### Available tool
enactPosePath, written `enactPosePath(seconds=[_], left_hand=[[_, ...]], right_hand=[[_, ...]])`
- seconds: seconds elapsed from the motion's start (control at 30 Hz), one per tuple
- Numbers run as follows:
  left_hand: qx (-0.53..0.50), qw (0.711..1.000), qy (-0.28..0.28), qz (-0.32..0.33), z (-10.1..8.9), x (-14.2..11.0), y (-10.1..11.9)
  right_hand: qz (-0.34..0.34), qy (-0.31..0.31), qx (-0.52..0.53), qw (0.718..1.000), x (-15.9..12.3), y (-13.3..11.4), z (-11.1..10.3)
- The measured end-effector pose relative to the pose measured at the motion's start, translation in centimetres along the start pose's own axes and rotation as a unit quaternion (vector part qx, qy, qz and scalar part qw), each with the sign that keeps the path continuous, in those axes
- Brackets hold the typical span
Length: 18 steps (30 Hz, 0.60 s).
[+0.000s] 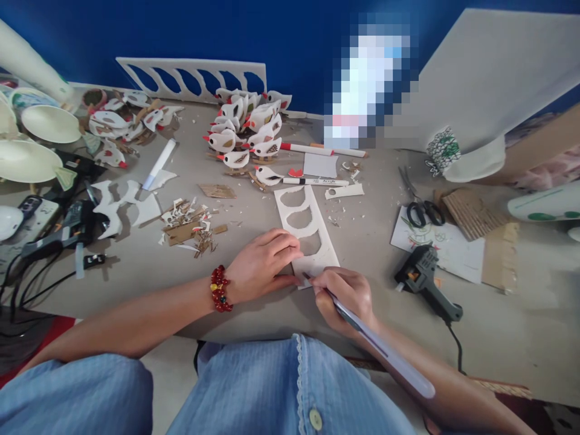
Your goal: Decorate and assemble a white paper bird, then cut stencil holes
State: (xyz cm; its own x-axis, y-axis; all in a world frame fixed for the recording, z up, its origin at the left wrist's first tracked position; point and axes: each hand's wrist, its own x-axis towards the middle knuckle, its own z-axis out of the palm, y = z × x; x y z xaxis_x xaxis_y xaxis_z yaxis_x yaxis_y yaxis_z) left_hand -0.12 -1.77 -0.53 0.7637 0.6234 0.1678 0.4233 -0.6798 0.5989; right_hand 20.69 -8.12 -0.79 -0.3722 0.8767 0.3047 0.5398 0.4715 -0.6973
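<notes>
A white foam strip (319, 257) with three bird-shaped cut-outs lies flat on the table in front of me. My left hand (260, 266), with a red bead bracelet (220, 289), rests its fingers on the strip's left edge, fingers stretched out. My right hand (345, 296) is closed around a craft knife (385, 347) with a long pale lavender handle. The knife's dark tip touches the strip's near end, close to my left thumb. Just beyond the strip lie a black-and-white acrylic marker (317, 181) and a small white bird (268, 175).
Several painted white birds (254, 124) cluster at the back. Scraps (193, 226) lie to the left, near a glue gun (72, 226). On the right are scissors (423, 211) and a second glue gun (428, 281). A cut-out foam sheet (194, 90) leans against the blue wall.
</notes>
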Motion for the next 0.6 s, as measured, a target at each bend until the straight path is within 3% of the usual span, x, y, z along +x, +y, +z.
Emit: enactPosePath(seconds=[0.37, 0.6], left_hand=[[0.011, 1.000, -0.002, 0.003, 0.03, -0.08, 0.11], [0.008, 1.000, 0.002, 0.009, 0.01, -0.08, 0.00]], right_hand=[[-0.013, 0.018, -0.040, 0.999, 0.53, -0.75, 0.21], [0.002, 0.005, -0.005, 1.000, 0.03, -0.32, 0.09]])
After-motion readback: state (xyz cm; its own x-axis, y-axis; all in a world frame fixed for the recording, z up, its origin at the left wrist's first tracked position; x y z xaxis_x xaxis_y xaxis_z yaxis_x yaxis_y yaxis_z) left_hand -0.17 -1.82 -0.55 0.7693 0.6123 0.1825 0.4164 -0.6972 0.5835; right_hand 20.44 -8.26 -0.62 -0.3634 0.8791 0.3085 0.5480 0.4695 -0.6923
